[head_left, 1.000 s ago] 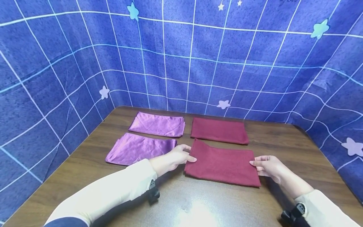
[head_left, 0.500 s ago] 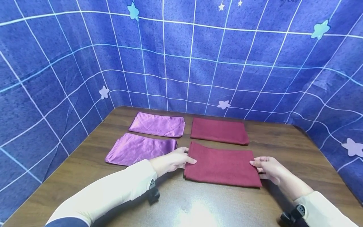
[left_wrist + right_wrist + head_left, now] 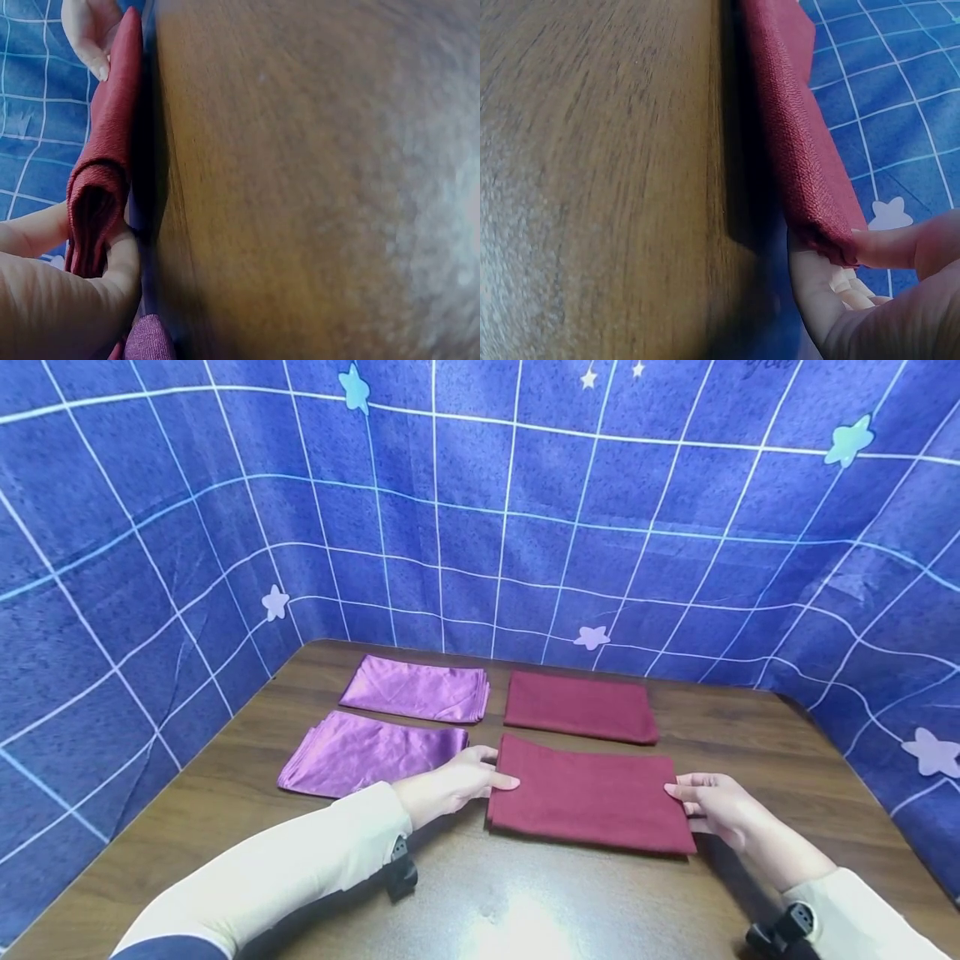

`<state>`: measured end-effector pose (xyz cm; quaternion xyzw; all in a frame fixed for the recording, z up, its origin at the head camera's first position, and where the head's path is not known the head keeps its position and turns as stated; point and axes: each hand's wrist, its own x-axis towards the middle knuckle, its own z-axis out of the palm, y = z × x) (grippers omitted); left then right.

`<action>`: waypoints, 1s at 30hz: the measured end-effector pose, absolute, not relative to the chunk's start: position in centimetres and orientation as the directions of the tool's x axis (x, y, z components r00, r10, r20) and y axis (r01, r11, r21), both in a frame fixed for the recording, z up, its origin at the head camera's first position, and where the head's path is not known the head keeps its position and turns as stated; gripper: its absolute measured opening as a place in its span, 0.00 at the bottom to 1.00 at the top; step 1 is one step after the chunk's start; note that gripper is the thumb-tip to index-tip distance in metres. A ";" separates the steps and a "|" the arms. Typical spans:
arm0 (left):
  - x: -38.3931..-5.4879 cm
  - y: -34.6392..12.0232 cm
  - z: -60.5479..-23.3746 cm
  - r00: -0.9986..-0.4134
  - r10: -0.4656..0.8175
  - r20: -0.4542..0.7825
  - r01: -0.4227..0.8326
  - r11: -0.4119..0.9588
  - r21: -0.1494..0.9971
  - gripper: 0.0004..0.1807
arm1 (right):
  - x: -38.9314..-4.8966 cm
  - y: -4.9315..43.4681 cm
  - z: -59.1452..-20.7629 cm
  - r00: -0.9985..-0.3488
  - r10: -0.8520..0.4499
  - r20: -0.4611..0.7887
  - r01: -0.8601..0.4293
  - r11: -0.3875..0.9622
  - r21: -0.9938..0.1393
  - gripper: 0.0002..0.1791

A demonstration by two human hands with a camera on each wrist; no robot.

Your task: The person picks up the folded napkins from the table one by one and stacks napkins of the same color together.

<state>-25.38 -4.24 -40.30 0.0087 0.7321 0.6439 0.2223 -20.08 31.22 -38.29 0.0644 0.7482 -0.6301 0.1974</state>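
From where I stand, the nearer maroon folded cloth (image 3: 588,797) is held low over the wooden table (image 3: 765,739), a dark gap showing beneath its near edge; whether its far edge touches, I can't tell. The left hand (image 3: 459,782) pinches it at nine o'clock, the right hand (image 3: 716,803) at three, each thumb on top and fingers underneath.

What would worry me is that nine o'clock end: its layers sit loosely looped inside one another, so a slackened pinch could let the inner ones slide out. The corner at eleven o'clock pokes up, and might crease if the two ends came down unevenly. The farther maroon folded cloth (image 3: 581,706) lies near, at twelve, easily nudged by a forward push. Beyond the left knuckles, the nearer purple satin cloth (image 3: 378,753) looks slippery; a careless swing that way could skew it.
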 end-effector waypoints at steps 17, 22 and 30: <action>-26.2 -4.6 -40.2 -0.927 0.282 -0.247 -0.212 0.149 0.966 0.38 | -20.2 31.2 -37.8 -0.925 -0.142 -0.353 0.331 0.155 -0.931 0.06; -26.3 -4.6 -40.1 -0.930 0.289 -0.228 -0.199 0.129 0.972 0.37 | -20.2 31.3 -37.6 -0.926 -0.150 -0.346 0.324 0.153 -0.933 0.06; -26.4 -4.7 -40.2 -0.935 0.284 -0.214 -0.180 0.141 0.974 0.38 | -20.1 31.2 -37.5 -0.928 -0.144 -0.344 0.326 0.136 -0.936 0.04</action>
